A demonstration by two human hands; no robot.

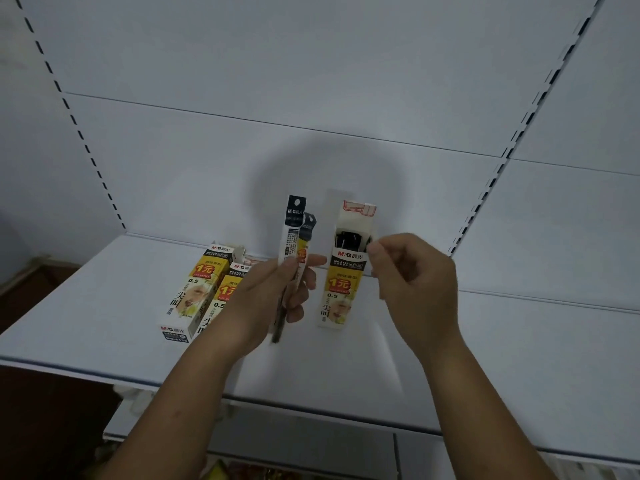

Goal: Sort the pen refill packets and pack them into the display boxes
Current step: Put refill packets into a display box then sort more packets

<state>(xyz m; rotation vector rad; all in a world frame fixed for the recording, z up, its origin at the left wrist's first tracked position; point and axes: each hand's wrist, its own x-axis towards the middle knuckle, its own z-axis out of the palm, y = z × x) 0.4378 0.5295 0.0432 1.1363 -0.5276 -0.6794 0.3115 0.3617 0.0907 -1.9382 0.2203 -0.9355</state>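
Refill packets (292, 233) pinched in left hand (273, 292) remain unpacked; right hand (412, 271) fingertips pressed together at part-filled box (344, 271).

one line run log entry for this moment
left hand: holds refill packets | right hand: pinching at open display box top | two boxes on shelf

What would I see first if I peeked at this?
Two bare hands in the middle, above a white shelf. The left hand holds up pen refill packets, and the right hand pinches at the open top of a yellow display box. Two more boxes stand to the left.
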